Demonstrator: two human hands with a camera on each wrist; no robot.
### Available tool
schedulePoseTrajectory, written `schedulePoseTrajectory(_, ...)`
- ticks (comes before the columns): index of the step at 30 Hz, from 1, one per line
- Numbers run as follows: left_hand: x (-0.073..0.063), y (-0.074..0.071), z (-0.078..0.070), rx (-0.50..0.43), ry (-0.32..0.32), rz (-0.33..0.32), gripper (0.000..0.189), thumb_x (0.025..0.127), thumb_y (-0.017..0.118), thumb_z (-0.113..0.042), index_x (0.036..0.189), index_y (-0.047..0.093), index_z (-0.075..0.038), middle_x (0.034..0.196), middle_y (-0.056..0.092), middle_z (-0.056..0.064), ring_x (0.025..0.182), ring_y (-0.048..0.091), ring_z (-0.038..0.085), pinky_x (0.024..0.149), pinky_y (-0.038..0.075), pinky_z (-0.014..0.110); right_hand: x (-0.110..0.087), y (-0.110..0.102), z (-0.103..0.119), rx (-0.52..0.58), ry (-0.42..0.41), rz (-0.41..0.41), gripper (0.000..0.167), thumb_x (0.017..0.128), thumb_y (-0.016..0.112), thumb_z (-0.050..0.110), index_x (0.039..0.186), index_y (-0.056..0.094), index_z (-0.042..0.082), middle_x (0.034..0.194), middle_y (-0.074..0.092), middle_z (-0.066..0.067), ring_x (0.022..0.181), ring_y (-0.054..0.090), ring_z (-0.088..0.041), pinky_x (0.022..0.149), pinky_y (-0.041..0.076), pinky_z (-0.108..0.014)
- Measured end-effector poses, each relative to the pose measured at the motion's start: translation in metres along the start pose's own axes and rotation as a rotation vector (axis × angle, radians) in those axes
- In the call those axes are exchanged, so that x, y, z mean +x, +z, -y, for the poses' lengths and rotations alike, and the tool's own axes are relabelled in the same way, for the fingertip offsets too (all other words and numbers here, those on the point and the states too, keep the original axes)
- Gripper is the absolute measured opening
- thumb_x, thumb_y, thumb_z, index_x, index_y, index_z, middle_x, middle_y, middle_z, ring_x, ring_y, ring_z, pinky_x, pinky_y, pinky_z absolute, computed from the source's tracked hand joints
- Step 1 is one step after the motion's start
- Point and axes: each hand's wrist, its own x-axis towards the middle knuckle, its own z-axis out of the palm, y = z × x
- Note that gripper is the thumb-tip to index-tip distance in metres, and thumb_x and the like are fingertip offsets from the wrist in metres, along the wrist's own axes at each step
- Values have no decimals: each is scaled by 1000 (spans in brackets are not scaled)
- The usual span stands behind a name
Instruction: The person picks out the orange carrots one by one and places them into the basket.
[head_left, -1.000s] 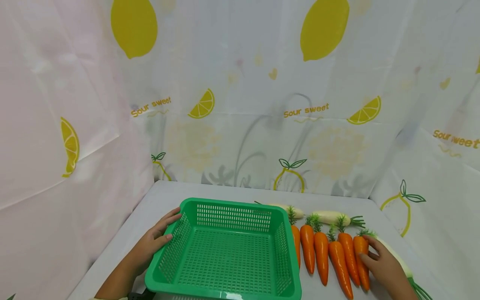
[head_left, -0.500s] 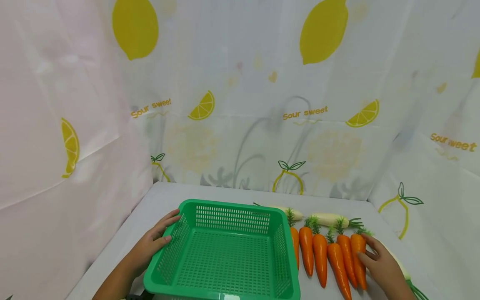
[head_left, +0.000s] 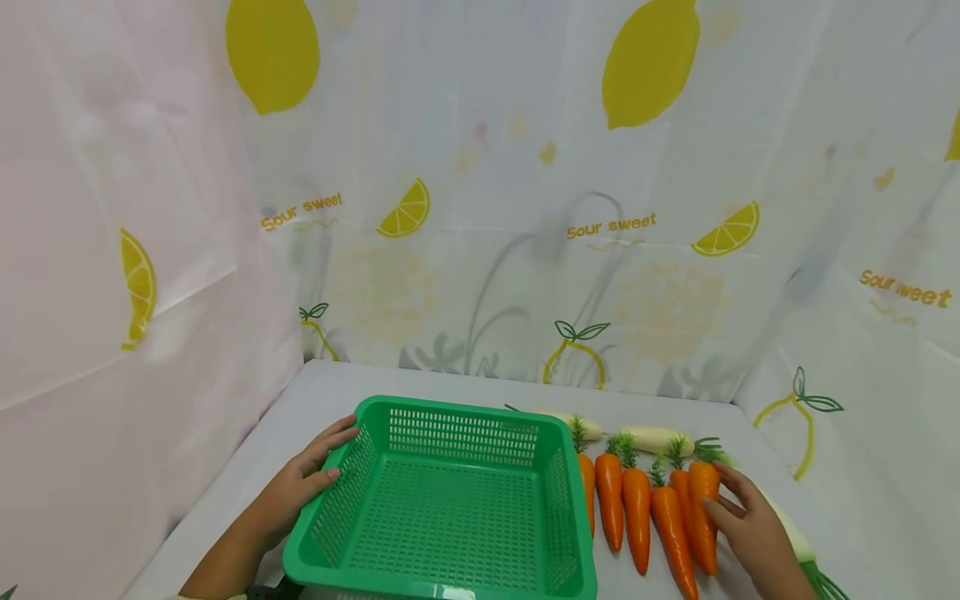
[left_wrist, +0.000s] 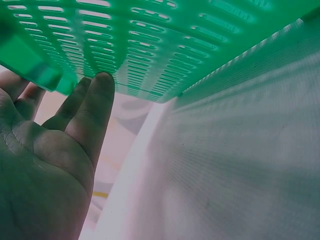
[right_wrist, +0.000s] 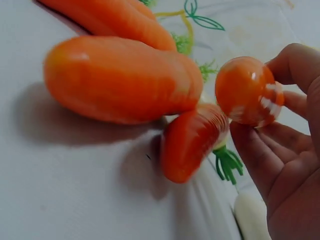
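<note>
A green plastic basket [head_left: 450, 508] with slotted walls stands on the table. My left hand [head_left: 294, 479] holds its left rim, with the thumb over the edge. In the left wrist view, some fingertips [left_wrist: 102, 82] lie against the basket's outer wall [left_wrist: 145, 45]. My right hand [head_left: 753, 529] grips an orange carrot [head_left: 703, 500] between thumb and fingers, at the right end of a row of carrots. The right wrist view shows the held carrot [right_wrist: 247, 90] nearly end-on. Beside it lie other carrots [right_wrist: 125, 80] with green tops; the leftmost is partly hidden by the basket.
White radishes lie around the carrots: one radish [head_left: 656, 439] behind them, another [head_left: 577, 427] behind the basket's corner. A third radish [head_left: 795, 533] is partly behind my right hand. A lemon-printed cloth [head_left: 465, 275] encloses the white table [head_left: 300, 400] at the back and sides.
My right hand has shifted left with the rightmost carrot, which now overlaps the neighbouring carrot in the head view. My left hand stays at the basket's rim.
</note>
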Motion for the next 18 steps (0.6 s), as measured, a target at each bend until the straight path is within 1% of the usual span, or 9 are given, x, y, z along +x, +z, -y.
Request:
schedulePoseTrajectory(5,0,0,-1,14,4,2,53,110,39,-4,162,32,-2,176,10,12,150,18,-14,107,35,12,-5,9,7,44,-34,-10,82,108,59,34,169,10,11,172,9,-29,150,31,-54,103,54,-43)
schedulePoseTrajectory(11,0,0,-3,28,-9,-4,53,110,39,-5,162,32,-1,176,9,15,150,18,-15,107,34,11,-7,21,14,41,-62,-1,79,107,61,34,169,16,14,172,13,-29,149,34,-53,108,50,-52)
schedulePoseTrajectory(18,1,1,-3,10,0,3,53,110,39,-4,162,31,1,175,8,18,150,19,-14,107,35,12,-9,28,16,-2,-88,0,77,105,65,34,167,24,16,170,18,-28,147,38,-54,107,50,-53)
